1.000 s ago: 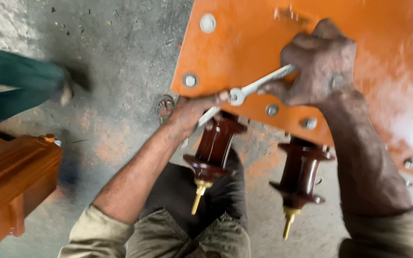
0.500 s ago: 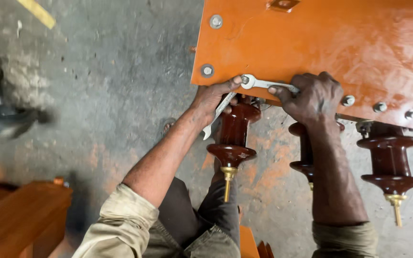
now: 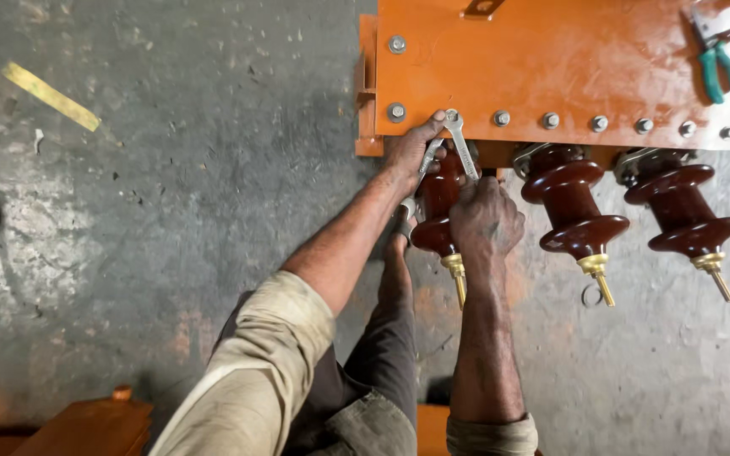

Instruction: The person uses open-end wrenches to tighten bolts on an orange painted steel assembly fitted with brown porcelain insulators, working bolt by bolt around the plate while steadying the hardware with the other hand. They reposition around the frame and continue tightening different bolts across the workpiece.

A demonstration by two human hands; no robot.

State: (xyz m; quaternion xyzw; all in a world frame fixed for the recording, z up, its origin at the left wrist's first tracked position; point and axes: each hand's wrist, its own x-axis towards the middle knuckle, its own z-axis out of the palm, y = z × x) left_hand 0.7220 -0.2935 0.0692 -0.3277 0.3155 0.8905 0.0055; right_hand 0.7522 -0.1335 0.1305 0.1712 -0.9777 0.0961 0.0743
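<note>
Gripping a slim steel wrench [image 3: 460, 145], the right hand [image 3: 485, 221] clenches its shank; the left hand [image 3: 411, 150] pinches its head against the glossy orange plate [image 3: 551, 59], with ribbed brown insulators [image 3: 572, 207] just beside.

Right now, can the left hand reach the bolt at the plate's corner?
Probably yes. The left hand rests at the orange plate edge, holding the wrench head on a bolt, and the corner bolt lies just beside it, nothing between.

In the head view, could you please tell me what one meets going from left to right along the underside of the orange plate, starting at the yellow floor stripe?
Yellow stripe → left hand → wrench → middle brown insulator → right-most brown insulator.
</note>
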